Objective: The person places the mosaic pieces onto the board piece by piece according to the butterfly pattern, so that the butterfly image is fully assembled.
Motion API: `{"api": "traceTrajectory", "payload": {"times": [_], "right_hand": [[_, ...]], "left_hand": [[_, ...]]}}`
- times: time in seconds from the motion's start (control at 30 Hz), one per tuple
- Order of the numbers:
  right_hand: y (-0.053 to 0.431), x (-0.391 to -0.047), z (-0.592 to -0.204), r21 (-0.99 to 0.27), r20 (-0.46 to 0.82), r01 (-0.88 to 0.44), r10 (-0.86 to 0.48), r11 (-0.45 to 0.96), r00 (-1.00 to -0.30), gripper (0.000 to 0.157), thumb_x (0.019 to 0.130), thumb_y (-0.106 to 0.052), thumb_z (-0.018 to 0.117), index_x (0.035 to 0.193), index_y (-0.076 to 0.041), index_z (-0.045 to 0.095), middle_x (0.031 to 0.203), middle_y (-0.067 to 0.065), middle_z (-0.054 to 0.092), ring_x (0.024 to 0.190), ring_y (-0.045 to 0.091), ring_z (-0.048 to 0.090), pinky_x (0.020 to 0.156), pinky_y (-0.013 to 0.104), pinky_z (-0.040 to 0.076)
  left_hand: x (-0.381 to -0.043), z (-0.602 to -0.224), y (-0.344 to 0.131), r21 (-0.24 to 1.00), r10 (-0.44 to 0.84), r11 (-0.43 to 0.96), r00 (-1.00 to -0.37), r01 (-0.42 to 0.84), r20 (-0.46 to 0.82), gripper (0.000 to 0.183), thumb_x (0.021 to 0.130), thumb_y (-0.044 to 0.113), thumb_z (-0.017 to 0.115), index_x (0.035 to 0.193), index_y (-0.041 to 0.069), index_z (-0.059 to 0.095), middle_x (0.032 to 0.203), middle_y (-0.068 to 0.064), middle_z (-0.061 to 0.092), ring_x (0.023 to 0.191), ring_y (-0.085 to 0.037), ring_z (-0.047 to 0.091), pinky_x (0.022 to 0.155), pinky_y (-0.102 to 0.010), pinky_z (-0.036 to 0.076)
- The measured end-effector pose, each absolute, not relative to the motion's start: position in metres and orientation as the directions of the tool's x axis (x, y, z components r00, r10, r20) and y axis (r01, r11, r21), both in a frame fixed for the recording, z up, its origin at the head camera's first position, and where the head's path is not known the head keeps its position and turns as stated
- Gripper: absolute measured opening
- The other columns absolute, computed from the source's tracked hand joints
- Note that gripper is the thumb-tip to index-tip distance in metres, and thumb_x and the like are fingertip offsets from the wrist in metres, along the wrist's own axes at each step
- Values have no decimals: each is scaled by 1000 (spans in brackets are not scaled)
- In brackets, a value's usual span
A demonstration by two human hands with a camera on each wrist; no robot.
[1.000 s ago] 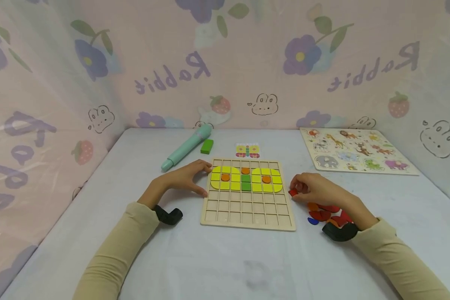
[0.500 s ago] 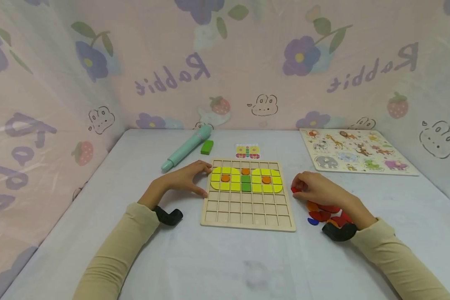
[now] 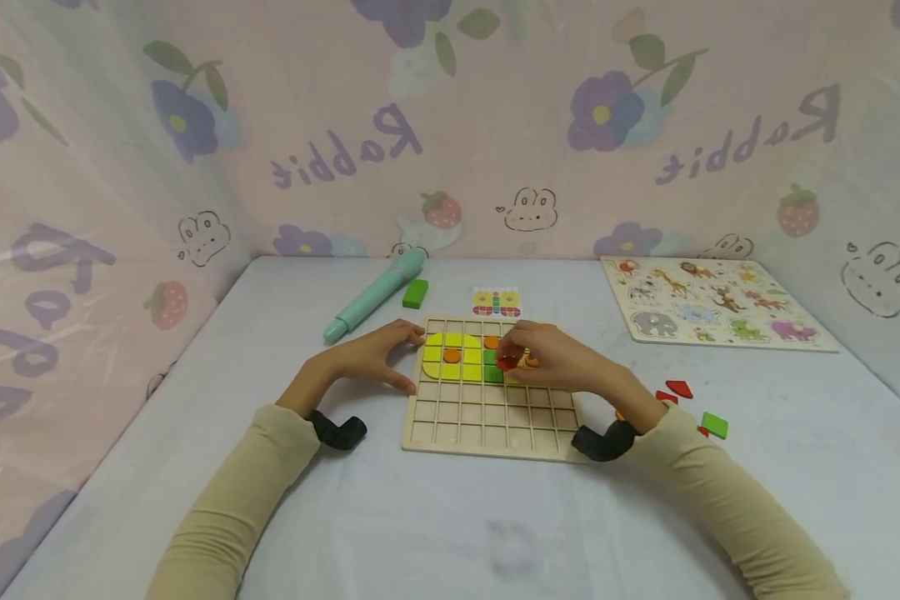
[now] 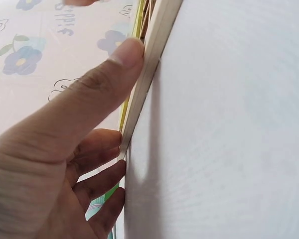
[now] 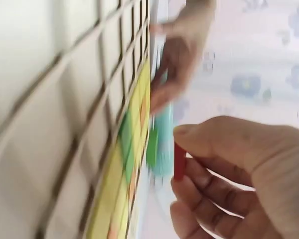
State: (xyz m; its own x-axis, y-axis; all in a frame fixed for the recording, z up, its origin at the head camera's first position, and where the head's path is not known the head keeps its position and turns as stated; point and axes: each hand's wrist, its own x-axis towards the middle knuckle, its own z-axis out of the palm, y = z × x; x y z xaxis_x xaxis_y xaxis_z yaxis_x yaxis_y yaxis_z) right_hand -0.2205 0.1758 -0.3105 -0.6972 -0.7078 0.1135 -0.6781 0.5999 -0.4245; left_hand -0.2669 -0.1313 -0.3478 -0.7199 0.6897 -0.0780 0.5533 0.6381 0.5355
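Note:
My left hand (image 3: 371,354) rests at the left edge of a wooden grid board (image 3: 457,414). In the left wrist view its thumb (image 4: 127,55) and fingertips touch the board's side. Between thumb and fingers, my right hand (image 3: 558,360) pinches a small red piece (image 5: 179,162), held over the board. Yellow pieces (image 3: 432,367) fill the board's upper left, with an orange disc (image 3: 452,355) among them. Green squares (image 3: 491,376) sit in the middle column below another orange disc (image 3: 491,342). The right hand covers much of the board's upper right.
A butterfly pattern card (image 3: 496,302) lies behind the board. A mint-green microphone-shaped object (image 3: 373,298) and a green block (image 3: 415,293) are at back left. An animal puzzle board (image 3: 720,312) is at back right. Loose red pieces (image 3: 678,388) and a green square (image 3: 715,425) lie by the right forearm.
My right hand has moved left from beside the board to above it, carrying the red piece. Loose pieces by the forearm are newly uncovered. The left hand has stayed in place.

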Motion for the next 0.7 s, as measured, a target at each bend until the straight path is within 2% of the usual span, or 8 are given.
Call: {"api": "traceTrajectory", "payload": {"times": [0.13, 0.3, 0.7], "right_hand": [[138, -222, -316, -433, 121, -744, -785, 510, -608, 19, 82, -9, 69, 100, -8, 64, 96, 0, 57, 86, 11, 56, 79, 27, 52], [107, -227, -327, -437, 114, -779, -831, 450, -544, 18, 84, -10, 68, 101, -9, 64, 97, 0, 56, 88, 10, 55, 79, 21, 49], [93, -235, -341, -509, 133, -777, -858, 370, -496, 20, 85, -7, 66, 105, -7, 66, 101, 2, 61, 93, 13, 56, 86, 25, 48]], "left_hand": [[-267, -346, -131, 542, 696, 627, -714, 559, -69, 77, 70, 41, 80, 130, 6, 47, 144, -7, 35, 136, -23, 26, 114, -41, 21], [-266, -346, -131, 562, 712, 599, -700, 570, -48, 75, 70, 38, 80, 129, 5, 47, 143, -8, 36, 136, -24, 27, 113, -41, 21], [-264, -345, -132, 572, 726, 577, -687, 583, -33, 71, 71, 36, 80, 126, 3, 48, 142, -11, 37, 135, -27, 28, 112, -44, 23]]}}
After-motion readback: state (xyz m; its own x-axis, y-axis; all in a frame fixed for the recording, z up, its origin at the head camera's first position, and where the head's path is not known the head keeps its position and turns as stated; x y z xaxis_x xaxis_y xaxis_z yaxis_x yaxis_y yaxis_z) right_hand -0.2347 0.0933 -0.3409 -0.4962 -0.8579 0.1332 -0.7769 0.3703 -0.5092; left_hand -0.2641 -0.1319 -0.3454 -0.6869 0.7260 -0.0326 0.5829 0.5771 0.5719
